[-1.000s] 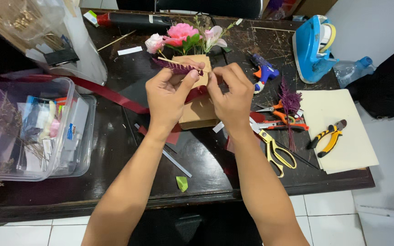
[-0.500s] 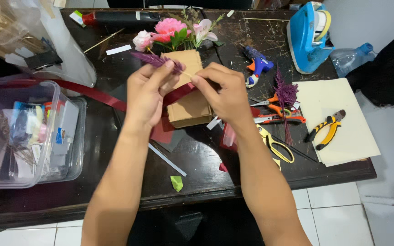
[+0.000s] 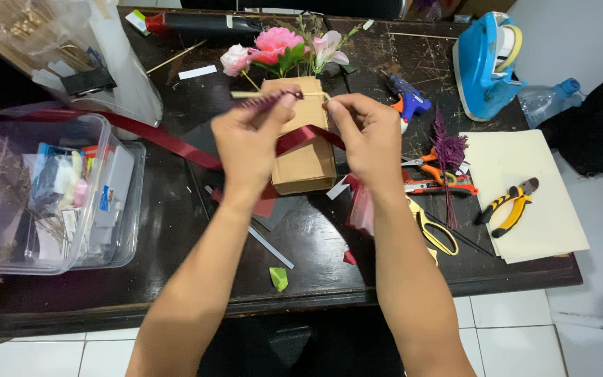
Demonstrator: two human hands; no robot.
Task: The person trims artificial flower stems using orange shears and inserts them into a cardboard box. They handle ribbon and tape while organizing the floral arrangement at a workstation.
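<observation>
Over the dark desk (image 3: 176,209), the left hand (image 3: 249,143) pinches a purple sprig (image 3: 263,102) and the right hand (image 3: 368,136) pinches a pale cord (image 3: 308,94), both above a small cardboard box (image 3: 307,164) wrapped by a dark red ribbon (image 3: 169,143). Pink flowers (image 3: 273,40) rise behind the box. Yellow scissors (image 3: 434,230), yellow-handled pliers (image 3: 507,202) on cream paper (image 3: 525,230), and a blue tape dispenser (image 3: 483,63) lie to the right; a clear plastic bin (image 3: 50,192) sits to the left.

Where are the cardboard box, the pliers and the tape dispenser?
cardboard box (image 3: 306,164): head view, bare front face below the ribbon.
pliers (image 3: 507,204): head view, yellow-and-black handles.
tape dispenser (image 3: 481,66): head view, blue body.
</observation>
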